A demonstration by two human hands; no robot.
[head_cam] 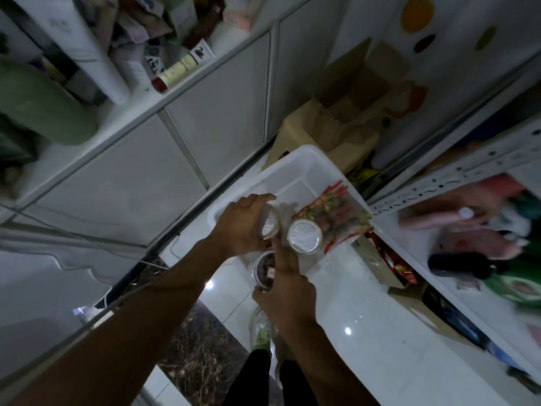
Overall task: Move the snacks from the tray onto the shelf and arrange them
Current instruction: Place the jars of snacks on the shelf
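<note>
The head view looks steeply down. A white rectangular plastic tray (295,159) with a perforated bottom lies low, on what appears to be the glossy white tiled floor (366,332), just beside the white metal shelf (439,190) on the right.

The left hand (240,227) is over the tray's near left corner. Its fingers are curled round a clear jar with a silver foil top (267,225), which is tilted so that the top faces right. Just beside it, over the tray's near edge, a second clear jar with a round silver top (304,237) turns its top toward the camera.

The right hand (288,285) reaches in from below with its back to the camera. One finger (277,250) is stretched up between the two jars, against the side of the second. Its other fingers are hidden, so I cannot tell whether it grips that jar.

Below the left wrist, at the right hand's thumb side, a third clear jar with dark contents (263,269) shows. I cannot tell what holds it.

A transparent snack packet with red and green print (336,209) lies in the tray's right part, behind the second jar.

The shelf carries blurred pink and green packets. An open brown cardboard box (351,92) stands beyond the tray, and a white cabinet (205,118) with a cluttered top runs along the left.
</note>
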